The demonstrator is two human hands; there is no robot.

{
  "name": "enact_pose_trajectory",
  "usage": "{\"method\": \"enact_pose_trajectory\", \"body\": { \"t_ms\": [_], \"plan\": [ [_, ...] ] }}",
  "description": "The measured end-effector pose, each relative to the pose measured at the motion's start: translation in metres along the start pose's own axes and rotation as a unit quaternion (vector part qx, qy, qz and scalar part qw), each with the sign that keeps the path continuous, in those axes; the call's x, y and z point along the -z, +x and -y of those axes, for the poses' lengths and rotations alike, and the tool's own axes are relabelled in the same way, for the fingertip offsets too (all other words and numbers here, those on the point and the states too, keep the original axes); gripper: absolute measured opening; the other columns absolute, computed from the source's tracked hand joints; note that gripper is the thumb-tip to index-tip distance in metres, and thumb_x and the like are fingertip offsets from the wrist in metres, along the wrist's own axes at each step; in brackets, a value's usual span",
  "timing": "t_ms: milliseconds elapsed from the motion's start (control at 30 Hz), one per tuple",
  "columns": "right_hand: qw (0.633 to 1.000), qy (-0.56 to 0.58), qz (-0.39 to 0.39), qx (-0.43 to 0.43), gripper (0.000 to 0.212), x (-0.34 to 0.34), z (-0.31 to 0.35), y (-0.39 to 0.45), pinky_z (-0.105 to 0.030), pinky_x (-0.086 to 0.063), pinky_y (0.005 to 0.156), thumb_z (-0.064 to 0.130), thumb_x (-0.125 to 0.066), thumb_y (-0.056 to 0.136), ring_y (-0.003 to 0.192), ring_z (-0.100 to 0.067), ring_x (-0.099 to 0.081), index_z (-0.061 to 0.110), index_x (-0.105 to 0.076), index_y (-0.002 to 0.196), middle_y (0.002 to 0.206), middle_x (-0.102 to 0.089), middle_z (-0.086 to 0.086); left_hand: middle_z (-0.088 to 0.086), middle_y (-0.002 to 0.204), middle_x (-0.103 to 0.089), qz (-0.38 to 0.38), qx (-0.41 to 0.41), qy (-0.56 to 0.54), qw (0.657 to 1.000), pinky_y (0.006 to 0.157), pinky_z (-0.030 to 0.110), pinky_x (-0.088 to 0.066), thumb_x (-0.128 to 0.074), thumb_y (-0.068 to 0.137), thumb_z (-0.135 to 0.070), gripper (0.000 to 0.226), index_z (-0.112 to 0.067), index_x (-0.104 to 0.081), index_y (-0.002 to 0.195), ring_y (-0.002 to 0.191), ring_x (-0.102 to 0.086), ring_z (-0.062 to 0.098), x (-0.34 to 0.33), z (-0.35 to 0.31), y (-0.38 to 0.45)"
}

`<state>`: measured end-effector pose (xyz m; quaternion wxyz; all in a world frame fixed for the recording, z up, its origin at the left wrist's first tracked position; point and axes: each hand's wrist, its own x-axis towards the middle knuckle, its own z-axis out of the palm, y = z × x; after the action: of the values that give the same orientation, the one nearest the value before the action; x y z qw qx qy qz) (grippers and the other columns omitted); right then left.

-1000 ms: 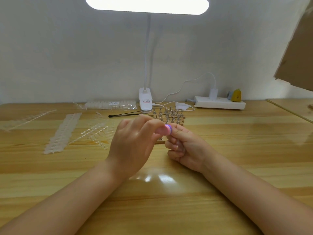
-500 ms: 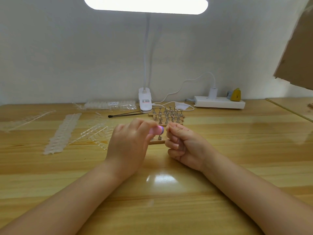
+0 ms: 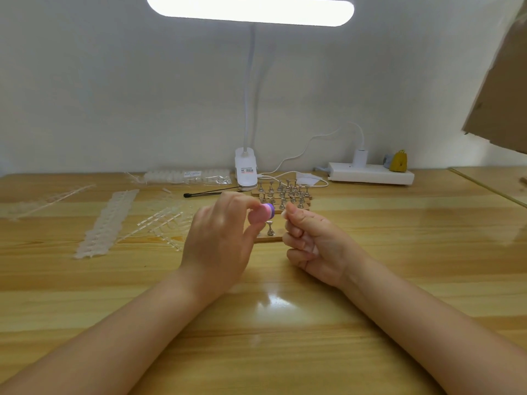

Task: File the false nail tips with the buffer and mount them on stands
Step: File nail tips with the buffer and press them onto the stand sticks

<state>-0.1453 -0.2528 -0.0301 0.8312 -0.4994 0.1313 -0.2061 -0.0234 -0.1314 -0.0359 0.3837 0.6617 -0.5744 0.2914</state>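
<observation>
My left hand [image 3: 219, 246] grips a small pink and purple buffer block [image 3: 263, 213] between thumb and fingers, above the table's middle. My right hand [image 3: 316, 243] is curled just right of it and pinches a small clear nail tip [image 3: 284, 212] at its fingertips. A narrow gap separates buffer and tip. Below the buffer a single metal stand [image 3: 270, 228] sits on a wooden strip [image 3: 268, 238]. Behind the hands, several metal stands [image 3: 285, 193] stand in rows on wooden strips.
Strips of clear nail tips [image 3: 105, 223] and loose clear sprues [image 3: 162, 223] lie at the left. A bag of tips [image 3: 186, 176], a black stick [image 3: 204, 193], the lamp clamp [image 3: 245, 172] and a white power strip [image 3: 370, 173] line the back edge.
The left hand has drawn the buffer left, away from the nail tip, opening a gap. The right hand has stayed in place.
</observation>
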Motion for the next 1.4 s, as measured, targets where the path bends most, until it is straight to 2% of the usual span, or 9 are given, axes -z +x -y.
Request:
{"method": "enact_pose_trajectory", "body": {
  "t_ms": [100, 267, 400, 533, 700, 900, 1067, 1200, 1400],
  "plan": [
    [1.0, -0.003, -0.013, -0.007, 0.017, -0.001, 0.0, 0.001, -0.015, -0.017, 0.035, 0.031, -0.066, 0.079, 0.044, -0.005, -0.028, 0.018, -0.064, 0.067, 0.056, -0.04, 0.006, 0.0, 0.099, -0.062, -0.009, -0.019, -0.038, 0.999, 0.076, 0.037, -0.041, -0.057, 0.09, -0.023, 0.019, -0.009, -0.058, 0.104, 0.077, -0.055, 0.013, 0.001, -0.003, -0.003],
    [0.999, -0.014, 0.033, -0.016, 0.02, -0.003, -0.002, -0.001, -0.015, -0.019, 0.037, 0.023, -0.059, 0.085, 0.045, -0.004, -0.03, 0.02, -0.064, 0.066, 0.056, -0.039, 0.007, -0.001, 0.1, -0.065, -0.006, -0.081, -0.027, 0.996, 0.075, 0.034, -0.042, -0.056, 0.092, -0.028, 0.021, -0.024, -0.051, 0.112, 0.079, -0.058, 0.015, 0.002, -0.012, 0.0],
    [0.998, 0.019, 0.049, -0.026, 0.016, -0.003, 0.001, -0.001, -0.014, -0.021, 0.034, 0.027, -0.057, 0.084, 0.042, -0.003, -0.032, 0.017, -0.058, 0.072, 0.053, -0.038, 0.008, 0.002, 0.097, -0.065, 0.009, -0.021, 0.016, 1.0, 0.072, 0.038, -0.042, -0.071, 0.083, -0.01, 0.023, -0.015, -0.065, 0.105, 0.076, -0.063, 0.025, 0.006, 0.002, -0.001],
    [0.999, -0.006, 0.038, -0.007, 0.017, -0.002, -0.003, 0.0, -0.015, -0.019, 0.036, 0.02, -0.058, 0.083, 0.043, -0.004, -0.029, 0.018, -0.061, 0.067, 0.056, -0.041, 0.005, -0.002, 0.099, -0.063, -0.02, -0.063, -0.017, 0.998, 0.075, 0.032, -0.038, -0.06, 0.089, -0.025, 0.023, -0.025, -0.052, 0.112, 0.075, -0.046, 0.003, 0.004, -0.01, 0.002],
    [1.0, 0.008, 0.017, -0.003, 0.013, -0.002, -0.002, 0.001, -0.015, -0.02, 0.035, 0.017, -0.057, 0.083, 0.043, -0.005, -0.03, 0.015, -0.063, 0.073, 0.056, -0.041, 0.004, 0.003, 0.096, -0.063, 0.002, -0.044, 0.025, 0.999, 0.072, 0.039, -0.044, -0.067, 0.086, -0.018, 0.025, -0.021, -0.059, 0.109, 0.079, -0.063, 0.026, 0.004, -0.003, -0.001],
    [0.999, -0.019, 0.044, -0.001, 0.009, -0.003, -0.003, 0.0, -0.015, -0.019, 0.036, 0.016, -0.059, 0.078, 0.044, -0.005, -0.029, 0.015, -0.055, 0.07, 0.055, -0.04, 0.005, -0.002, 0.088, -0.064, -0.048, -0.154, 0.064, 0.985, 0.077, 0.035, -0.041, -0.06, 0.094, -0.026, 0.017, -0.028, -0.052, 0.109, 0.077, -0.063, 0.017, 0.004, -0.01, 0.004],
    [0.999, 0.001, 0.041, -0.011, 0.022, -0.002, -0.002, 0.0, -0.015, -0.019, 0.037, 0.021, -0.056, 0.085, 0.044, -0.005, -0.031, 0.018, -0.063, 0.065, 0.055, -0.038, 0.006, 0.0, 0.083, -0.061, -0.055, -0.12, 0.089, 0.987, 0.075, 0.037, -0.04, -0.069, 0.088, -0.019, 0.026, -0.028, -0.052, 0.106, 0.07, -0.061, 0.021, 0.009, 0.002, 0.003],
    [0.998, -0.021, 0.055, -0.009, 0.011, -0.004, -0.003, -0.001, -0.017, -0.016, 0.039, 0.017, -0.058, 0.08, 0.045, -0.005, -0.031, 0.016, -0.055, 0.07, 0.056, -0.038, 0.006, -0.002, 0.083, -0.061, -0.07, -0.175, 0.081, 0.979, 0.075, 0.035, -0.04, -0.063, 0.093, -0.024, 0.019, -0.027, -0.051, 0.108, 0.073, -0.059, 0.016, 0.004, -0.009, 0.003],
    [0.998, -0.002, 0.049, -0.027, 0.014, -0.005, -0.002, -0.001, -0.015, -0.019, 0.037, 0.026, -0.057, 0.084, 0.043, -0.005, -0.035, 0.016, -0.056, 0.074, 0.054, -0.038, 0.007, 0.0, 0.087, -0.062, -0.033, -0.077, 0.061, 0.995, 0.079, 0.039, -0.041, -0.051, 0.094, -0.029, 0.017, -0.029, -0.045, 0.11, 0.076, -0.061, 0.023, 0.01, 0.001, 0.003]
  ]
}}
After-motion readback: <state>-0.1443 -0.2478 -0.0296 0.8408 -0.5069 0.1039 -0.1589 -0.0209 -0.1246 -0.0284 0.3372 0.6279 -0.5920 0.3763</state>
